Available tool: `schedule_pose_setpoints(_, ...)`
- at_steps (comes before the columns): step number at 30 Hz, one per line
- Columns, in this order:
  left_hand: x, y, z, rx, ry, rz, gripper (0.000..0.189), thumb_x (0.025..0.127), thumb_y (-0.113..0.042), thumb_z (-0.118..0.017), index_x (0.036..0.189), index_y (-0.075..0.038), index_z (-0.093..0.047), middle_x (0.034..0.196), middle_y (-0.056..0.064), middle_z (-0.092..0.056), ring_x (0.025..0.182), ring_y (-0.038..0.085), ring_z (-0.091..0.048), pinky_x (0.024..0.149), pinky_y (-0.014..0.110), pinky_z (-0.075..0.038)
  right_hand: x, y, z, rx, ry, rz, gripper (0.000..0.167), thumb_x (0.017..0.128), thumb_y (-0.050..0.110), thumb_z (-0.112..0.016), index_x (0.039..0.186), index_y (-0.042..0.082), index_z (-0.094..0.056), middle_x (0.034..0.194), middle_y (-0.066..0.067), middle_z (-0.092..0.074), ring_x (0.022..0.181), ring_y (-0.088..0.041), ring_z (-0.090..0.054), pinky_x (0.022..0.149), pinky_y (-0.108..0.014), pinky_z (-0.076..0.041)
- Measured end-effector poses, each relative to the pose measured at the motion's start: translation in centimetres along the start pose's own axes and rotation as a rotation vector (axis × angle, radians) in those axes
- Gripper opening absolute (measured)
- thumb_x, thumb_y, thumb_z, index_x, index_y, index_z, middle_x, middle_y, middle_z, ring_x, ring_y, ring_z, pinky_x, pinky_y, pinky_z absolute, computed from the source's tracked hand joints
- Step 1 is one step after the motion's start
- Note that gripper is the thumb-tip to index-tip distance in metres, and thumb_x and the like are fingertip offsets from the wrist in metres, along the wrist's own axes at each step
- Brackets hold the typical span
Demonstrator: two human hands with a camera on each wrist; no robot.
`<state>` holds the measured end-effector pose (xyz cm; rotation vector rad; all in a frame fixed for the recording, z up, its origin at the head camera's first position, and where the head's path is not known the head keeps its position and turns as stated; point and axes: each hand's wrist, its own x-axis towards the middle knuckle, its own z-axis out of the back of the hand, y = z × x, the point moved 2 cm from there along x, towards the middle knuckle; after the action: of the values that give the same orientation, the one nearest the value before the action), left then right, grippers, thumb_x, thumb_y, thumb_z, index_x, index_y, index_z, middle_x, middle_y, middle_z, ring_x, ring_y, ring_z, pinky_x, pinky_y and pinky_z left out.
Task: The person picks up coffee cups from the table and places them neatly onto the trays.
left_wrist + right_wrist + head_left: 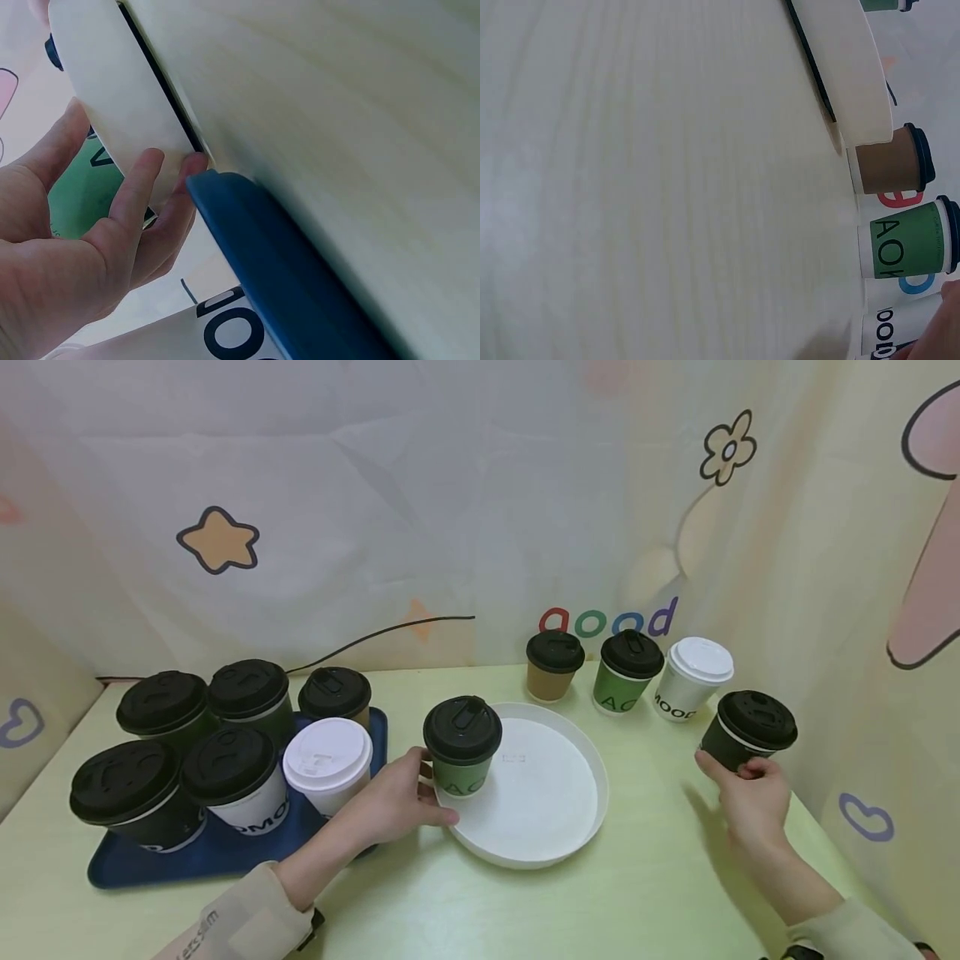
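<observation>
My left hand (401, 797) is at the left edge of a white round tray (543, 793), with the thumb over its rim and fingers (139, 184) against the outer wall. Just inside that edge stands a green paper cup (461, 743) with a black lid. Part of this green cup (79, 187) shows behind the tray wall in the left wrist view. At the far right, my right hand (757, 802) grips a black paper cup (735, 745) with a black lid, held tilted. In the right wrist view only part of the right hand (937, 330) appears at the corner.
Behind the round tray stand a brown cup (549, 681), another green cup (621, 685) and a white cup (678, 693) in a slanting row. On the left, a blue tray (225, 853) bears several lidded cups. A printed curtain (450, 527) rises behind the table (622, 893).
</observation>
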<state>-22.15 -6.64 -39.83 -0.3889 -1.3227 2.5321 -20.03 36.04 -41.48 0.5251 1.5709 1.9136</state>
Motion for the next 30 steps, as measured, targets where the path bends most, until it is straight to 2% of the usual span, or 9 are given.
schedule_pose_setpoints(4, 0.0, 0.0, 0.1, -0.002, 0.001, -0.013, 0.074, 0.076, -0.014, -0.094, 0.132, 0.006, -0.050, 0.112, 0.014, -0.065, 0.091, 0.019, -0.066, 0.082, 0.038, -0.054, 0.2, -0.1, 0.2, 0.017, -0.052, -0.020, 0.055, 0.082, 0.020, -0.089, 0.107, 0.014, -0.040, 0.103, 0.000, -0.035, 0.089, -0.010, -0.038, 0.075, -0.019, -0.034)
schedule_pose_setpoints(6, 0.0, 0.0, 0.1, 0.000, 0.001, -0.013, 0.074, 0.076, -0.014, -0.093, 0.132, 0.006, -0.050, 0.112, 0.014, -0.065, 0.091, 0.019, -0.065, 0.082, 0.038, -0.054, 0.4, -0.2, 0.3, 0.018, -0.071, -0.039, 0.062, 0.081, 0.021, -0.089, 0.116, 0.013, -0.039, 0.106, 0.001, -0.033, 0.093, -0.010, -0.035, 0.081, -0.021, -0.031)
schedule_pose_setpoints(8, -0.1, 0.0, 0.1, 0.001, 0.002, -0.013, 0.073, 0.077, -0.014, -0.093, 0.132, 0.006, -0.050, 0.113, 0.014, -0.065, 0.091, 0.019, -0.065, 0.082, 0.037, -0.054, 0.7, -0.2, 0.5, 0.016, -0.085, -0.065, 0.076, 0.081, 0.024, -0.090, 0.130, 0.014, -0.033, 0.113, 0.003, -0.030, 0.099, -0.010, -0.033, 0.088, -0.022, -0.030)
schedule_pose_setpoints(11, 0.0, -0.1, 0.1, 0.003, 0.002, -0.011, 0.073, 0.077, -0.013, -0.093, 0.132, 0.006, -0.050, 0.113, 0.015, -0.065, 0.091, 0.019, -0.066, 0.082, 0.037, -0.054, 1.4, 0.2, 0.6, 0.012, -0.073, -0.075, 0.100, 0.081, 0.024, -0.090, 0.150, 0.015, -0.018, 0.132, -0.001, -0.032, 0.115, -0.013, -0.037, 0.101, -0.023, -0.032)
schedule_pose_setpoints(14, 0.0, -0.1, 0.0, 0.006, 0.002, -0.009, 0.074, 0.077, -0.014, -0.093, 0.132, 0.006, -0.049, 0.113, 0.015, -0.065, 0.091, 0.019, -0.066, 0.081, 0.037, -0.055, 2.3, 0.7, 0.6, 0.041, -0.031, -0.081, 0.113, 0.081, 0.022, -0.090, 0.157, 0.017, -0.007, 0.155, -0.007, -0.023, 0.138, -0.020, -0.031, 0.113, -0.023, -0.028)
schedule_pose_setpoints(16, 0.1, -0.1, 0.0, 0.013, 0.002, -0.017, 0.074, 0.077, -0.014, -0.093, 0.133, 0.007, -0.049, 0.112, 0.014, -0.065, 0.091, 0.020, -0.065, 0.081, 0.037, -0.054, 2.9, 1.0, 0.7, 0.056, 0.012, -0.084, 0.117, 0.081, 0.020, -0.090, 0.159, 0.018, -0.003, 0.163, -0.007, -0.017, 0.146, -0.019, -0.024, 0.117, -0.023, -0.022)
schedule_pose_setpoints(21, 0.0, 0.1, 0.1, 0.030, -0.007, -0.038, 0.075, 0.076, -0.015, -0.094, 0.133, 0.007, -0.050, 0.108, 0.012, -0.065, 0.092, 0.020, -0.064, 0.081, 0.038, -0.054, 3.7, 1.4, 0.6, 0.015, 0.080, -0.054, 0.119, 0.082, 0.017, -0.090, 0.161, 0.017, -0.001, 0.163, -0.007, -0.020, 0.147, -0.019, -0.023, 0.120, -0.026, -0.016)
schedule_pose_setpoints(30, 0.0, 0.1, 0.2, 0.032, 0.000, -0.016, 0.075, 0.077, -0.016, -0.093, 0.133, 0.007, -0.050, 0.111, 0.013, -0.066, 0.096, 0.021, -0.065, 0.084, 0.039, -0.054, 3.6, 1.0, 0.1, 0.018, 0.066, 0.024, 0.100, 0.087, 0.013, -0.084, 0.161, 0.013, -0.017, 0.155, -0.003, -0.034, 0.145, -0.019, -0.030, 0.119, -0.027, -0.022)
